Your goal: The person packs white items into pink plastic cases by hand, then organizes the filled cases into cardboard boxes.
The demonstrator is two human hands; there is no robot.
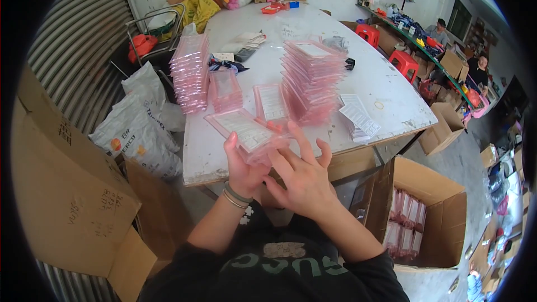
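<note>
My left hand [244, 172] grips a flat, clear plastic packet [246, 132] with pink edges and a printed sheet showing through it. The thumb lies along its left side, and the other fingers are hidden underneath. My right hand [305, 184] has its fingers spread, with fingertips right at the packet's near right corner. Just beyond are a smaller packet pile [272, 100] and a tall stack of pink-edged packets [314, 81]. Another tall stack [190, 72] and a short one [225, 90] stand to the left. Loose printed sheets [358, 116] lie to the right.
The white table [391, 98] spans the middle. An open cardboard box [430, 176] at my right contains packed pink bundles [404, 221]. White sacks [140, 128] and large cartons [72, 173] crowd the left. Red stools [404, 62] and two people [439, 34] are at the far right.
</note>
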